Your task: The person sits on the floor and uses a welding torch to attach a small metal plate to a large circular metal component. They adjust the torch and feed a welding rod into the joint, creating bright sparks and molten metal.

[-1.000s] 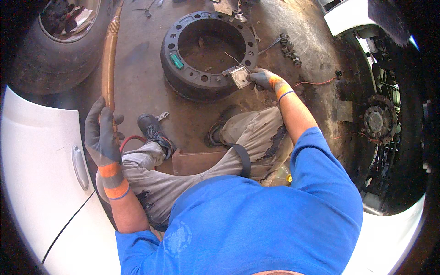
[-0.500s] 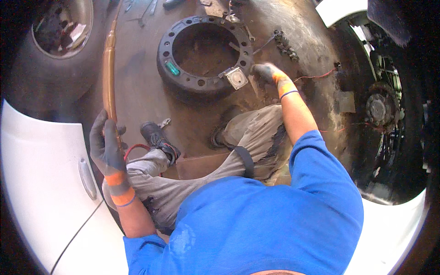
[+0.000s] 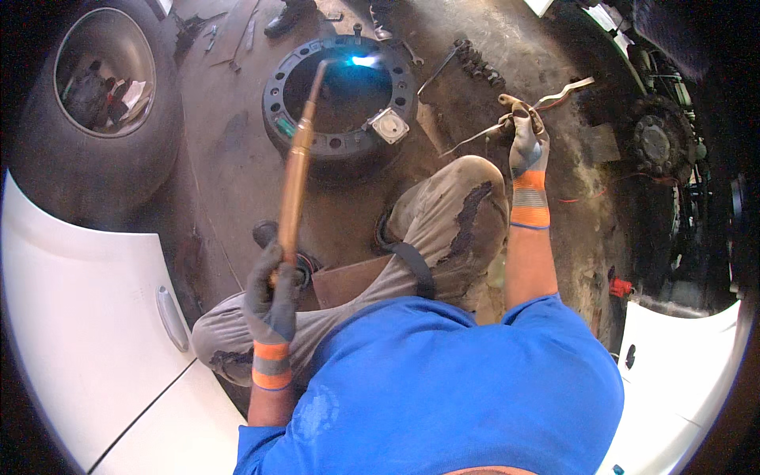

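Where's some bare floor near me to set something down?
Bare floor shows between the tyre and the black ring, left of the torch. The ring is crowded: a square device and a green item sit on it, and the flame shows over its far side.

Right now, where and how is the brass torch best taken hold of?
I would take the brass torch by its thicker near end, where the left hand holds it, coming from the near side: it points away, tapering to a thin nozzle, with blue flame by that far end.
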Available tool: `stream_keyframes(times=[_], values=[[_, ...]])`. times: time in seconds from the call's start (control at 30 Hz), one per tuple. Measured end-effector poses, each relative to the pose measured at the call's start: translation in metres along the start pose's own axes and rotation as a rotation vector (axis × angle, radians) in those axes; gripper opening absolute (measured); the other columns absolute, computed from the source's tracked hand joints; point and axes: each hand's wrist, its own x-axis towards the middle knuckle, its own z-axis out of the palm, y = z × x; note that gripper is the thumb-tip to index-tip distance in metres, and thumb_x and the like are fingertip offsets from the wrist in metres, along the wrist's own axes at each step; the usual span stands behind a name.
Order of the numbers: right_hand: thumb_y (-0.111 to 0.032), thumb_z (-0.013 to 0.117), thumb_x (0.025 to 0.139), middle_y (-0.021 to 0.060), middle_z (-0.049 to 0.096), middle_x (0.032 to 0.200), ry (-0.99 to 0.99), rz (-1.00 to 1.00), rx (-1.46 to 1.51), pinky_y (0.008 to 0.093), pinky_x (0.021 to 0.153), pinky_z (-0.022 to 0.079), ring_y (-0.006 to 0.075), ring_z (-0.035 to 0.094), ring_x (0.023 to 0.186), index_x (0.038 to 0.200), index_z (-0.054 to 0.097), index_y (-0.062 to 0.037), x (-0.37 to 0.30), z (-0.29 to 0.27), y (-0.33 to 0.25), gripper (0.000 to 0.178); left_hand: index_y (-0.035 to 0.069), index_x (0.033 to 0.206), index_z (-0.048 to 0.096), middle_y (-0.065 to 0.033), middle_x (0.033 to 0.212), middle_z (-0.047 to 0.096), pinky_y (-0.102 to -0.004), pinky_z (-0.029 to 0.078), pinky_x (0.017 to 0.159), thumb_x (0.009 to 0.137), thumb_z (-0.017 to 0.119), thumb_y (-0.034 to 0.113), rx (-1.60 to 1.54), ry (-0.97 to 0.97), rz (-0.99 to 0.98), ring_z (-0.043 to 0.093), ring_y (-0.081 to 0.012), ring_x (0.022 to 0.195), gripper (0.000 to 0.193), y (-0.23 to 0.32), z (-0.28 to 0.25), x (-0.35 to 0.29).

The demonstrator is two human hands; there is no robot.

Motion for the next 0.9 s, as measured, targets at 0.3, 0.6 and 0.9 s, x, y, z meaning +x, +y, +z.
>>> stream_keyframes(times=[0.3,0.6,0.9], values=[[-0.021,0.047,0.095,0.013,0.068,0.088,-0.073,0.183,0.35,0.0301,0.067,0.054,0.0202,0.067,0.072,0.113,0.059,-0.0011,-0.022,0.058,-0.014,0.029,0.001,0.112,0.06,-0.0152,0.115,0.06,-0.0298,0.046,0.086,0.086,0.063,0.002,0.157,0.049,0.234,0.059,-0.0209,0.101,0.027,-0.023,0.022,-0.019],[-0.012,0.046,0.092,0.01,0.066,0.098,-0.109,0.085,0.324,0.0299,0.076,0.051,0.0165,0.062,0.088,0.104,0.063,-0.0013,-0.013,0.084,0.012,0.024,0.0,0.12,0.054,-0.0116,0.113,0.06,-0.0257,0.049,0.077,0.089,0.057,-0.001,0.065,0.043,0.237,0.058,-0.0141,0.089,0.031,-0.016,0.02,-0.005],[-0.039,0.065,0.081,0.0125,0.068,0.099,-0.786,-0.166,-0.694,0.0387,0.081,0.05,0.0294,0.065,0.091,0.101,0.068,-0.0133,0.06,0.149,0.029,0.033,0.003,0.126,0.051,-0.0057,0.081,0.062,-0.0182,0.045,0.052,0.094,0.053,0.007,-0.223,0.29,-0.055,0.053,-0.005,0.061,0.032,0.012,-0.005,-0.003]])
